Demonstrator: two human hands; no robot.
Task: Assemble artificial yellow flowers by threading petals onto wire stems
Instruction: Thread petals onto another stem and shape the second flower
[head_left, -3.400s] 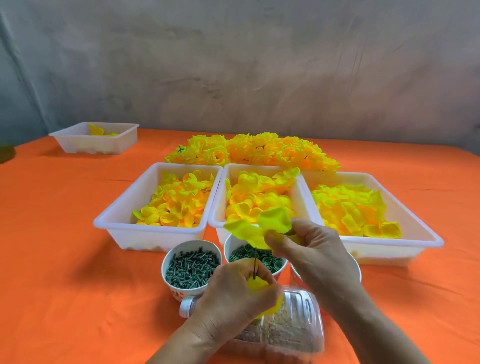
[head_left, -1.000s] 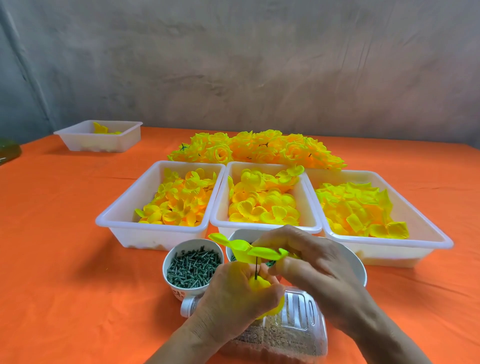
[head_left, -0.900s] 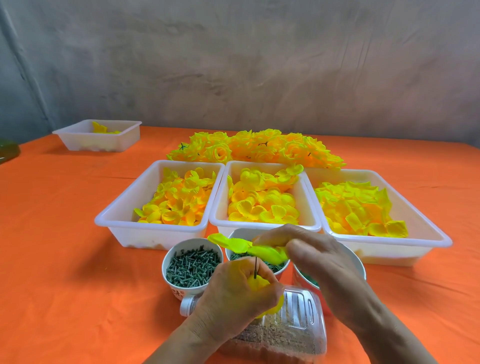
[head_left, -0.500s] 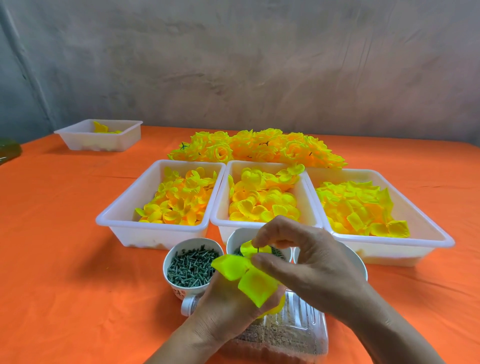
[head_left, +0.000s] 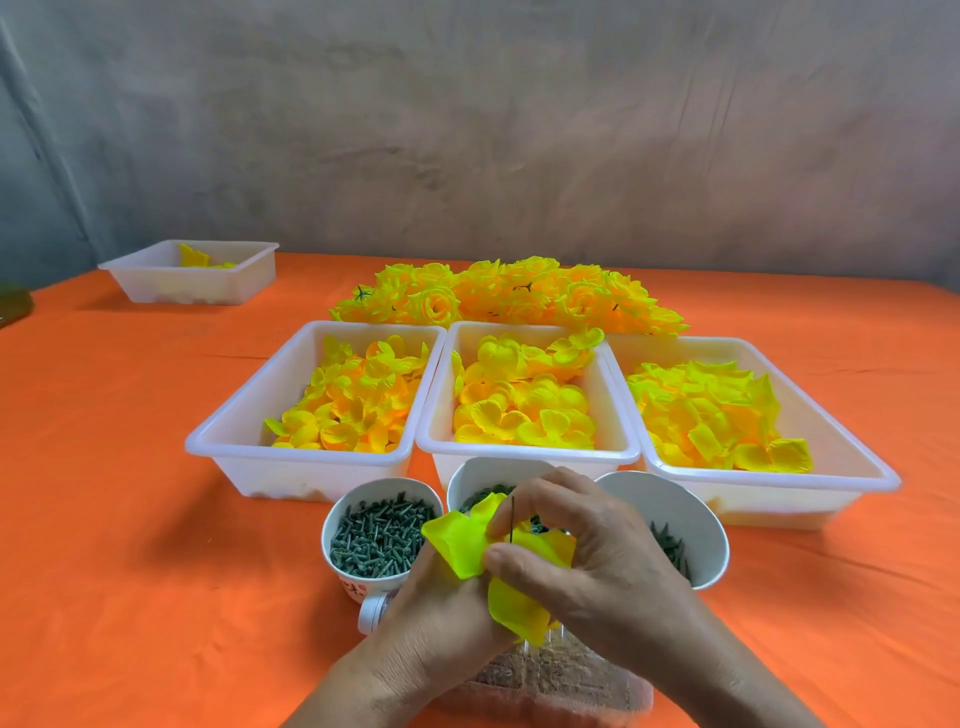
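Head view: both hands work at the table's (head_left: 130, 519) near edge, centre, over a clear box (head_left: 545, 686).
Left hand (head_left: 441, 618): fingers are curled round the lower stem. What else sits in the palm is hidden by the petal.
Right hand (head_left: 597, 561): thumb and forefinger pinch the petal right beside the wire.
Stem (head_left: 512, 519): thin dark wire, near upright, with its tip sticking out above the petal between the right fingers.
Petal (head_left: 457, 543): threaded on the stem. Lobes droop over the left knuckles.
Step (my read): seating this layer down the wire, not yet bottomed.
Stock: three cups (head_left: 358, 582) of green parts sit just behind the hands. Three trays (head_left: 524, 451) of petals stand in a row behind the cups, and finished flowers (head_left: 509, 296) lie behind the trays. A small tray (head_left: 192, 291) is at the far left corner.
Risk 1: the wire tip is bare and close to the right fingertips, so a fast push could jab one.
Risk 2: an off-axis push tears the petal hole or bends the wire.
Risk 3: the drooping lobes could fold under and get trapped, so the layer seats crooked.
Risk 4: the right wrist is near a cup rim, so a wide pull-away could tip it.
Risk 5: a loose left grip lets the stem slide down instead of the petal.
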